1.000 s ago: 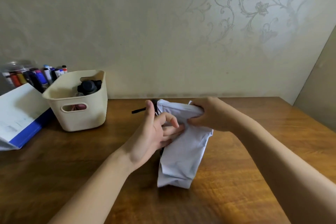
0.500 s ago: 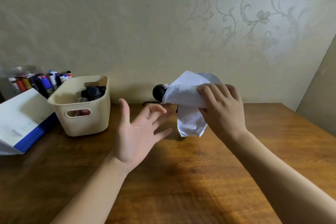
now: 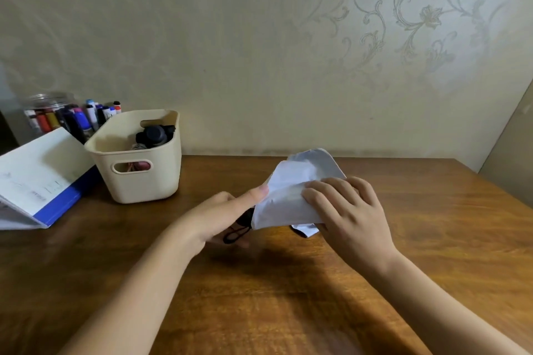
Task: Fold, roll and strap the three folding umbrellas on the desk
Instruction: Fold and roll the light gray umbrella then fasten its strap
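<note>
A white folding umbrella (image 3: 294,193) is held above the wooden desk (image 3: 288,297), its loose canopy fabric bunched and pointing up and right. My right hand (image 3: 343,210) grips the fabric from the right, fingers curled over it. My left hand (image 3: 227,216) holds the umbrella's black handle end, thumb against the fabric's left edge; a black wrist loop (image 3: 236,235) hangs under the palm. The handle itself is mostly hidden. Black umbrella handles (image 3: 154,135) stick up inside the cream basket (image 3: 144,181).
The cream basket stands at the left back of the desk. Left of it lies a white and blue folder (image 3: 37,181), with a clear jar of markers (image 3: 66,118) behind. A patterned wall runs along the desk's far edge.
The umbrella has come down from in front of the wall to just above the desk. My left hand, open and apart before, now holds its handle end.
</note>
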